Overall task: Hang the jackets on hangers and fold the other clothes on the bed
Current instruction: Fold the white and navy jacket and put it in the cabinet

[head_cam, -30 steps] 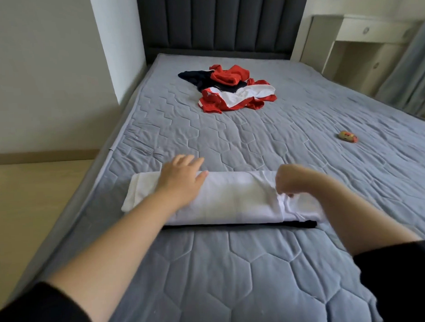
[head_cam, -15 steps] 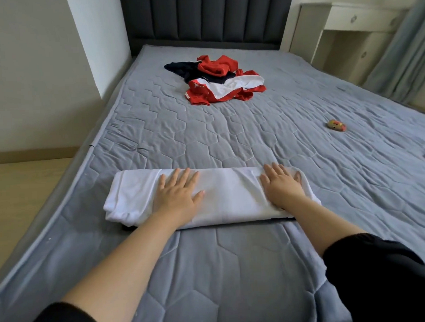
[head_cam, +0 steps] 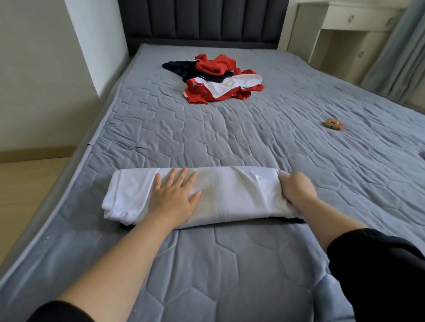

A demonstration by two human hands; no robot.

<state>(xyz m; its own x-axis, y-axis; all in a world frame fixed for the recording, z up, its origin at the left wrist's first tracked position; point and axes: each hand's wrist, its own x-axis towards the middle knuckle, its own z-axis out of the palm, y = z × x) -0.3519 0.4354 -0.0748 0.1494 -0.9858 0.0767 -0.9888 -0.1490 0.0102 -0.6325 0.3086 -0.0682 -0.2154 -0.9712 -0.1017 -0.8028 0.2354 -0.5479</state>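
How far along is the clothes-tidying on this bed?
Done so far: the white cloth garment is folded into a long strip on the grey quilted bed. In hand: the left hand presses flat on it while the right hand grips its right end, probably for another fold. Left: the crumpled pile of red, white and navy clothes near the dark padded headboard.

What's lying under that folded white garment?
A thin dark strip peeks out along the near edge of the white garment. The rest is covered; I cannot tell what it is.
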